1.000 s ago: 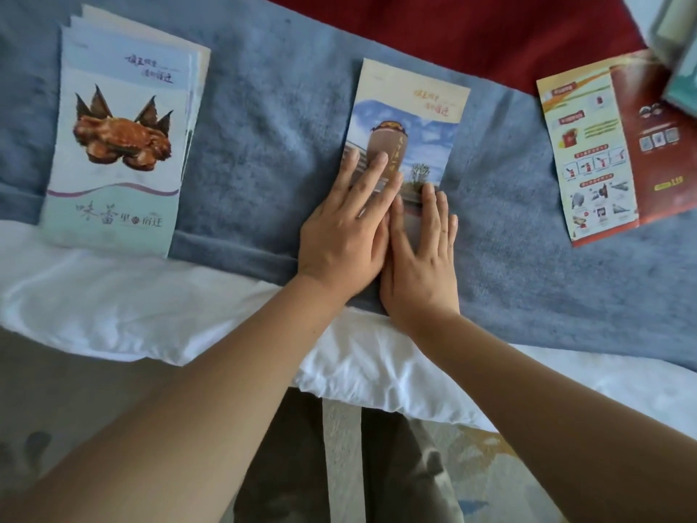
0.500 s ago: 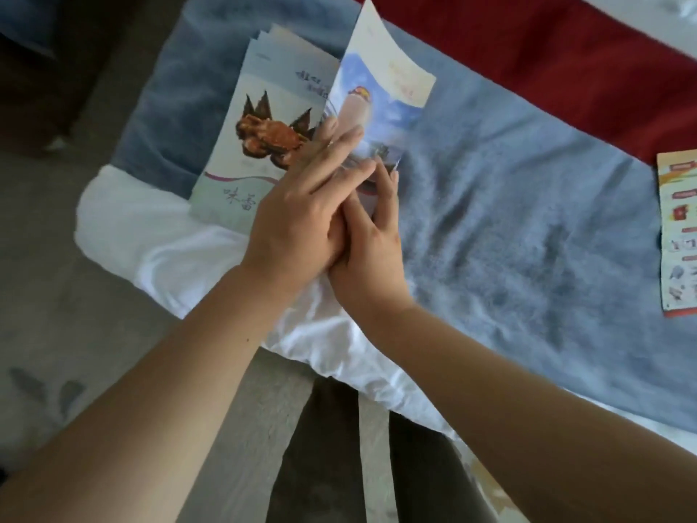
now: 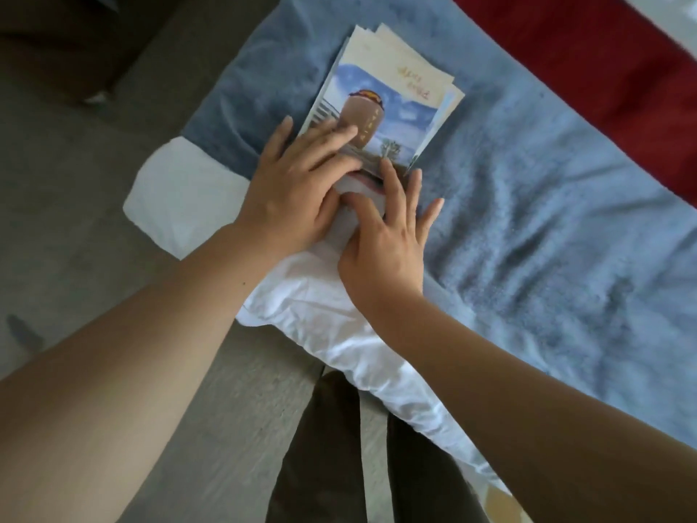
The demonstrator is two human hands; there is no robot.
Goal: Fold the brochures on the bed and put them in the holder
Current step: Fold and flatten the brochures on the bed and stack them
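I see my left hand [image 3: 298, 194] lying flat, fingers straight, on the near half of the folded paper brochure with the blue-sky cover [image 3: 392, 107]. It sits atop a stack of pale brochures [image 3: 452, 101] on the grey-blue fleece blanket [image 3: 547, 201]. My right hand [image 3: 384, 243], fingers spread, touches its near edge.

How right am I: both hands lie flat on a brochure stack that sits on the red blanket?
Not quite. The head view shows the left hand and right hand flat on the brochure stack, but the stack sits on the blue blanket; the red blanket lies apart, to the upper right.
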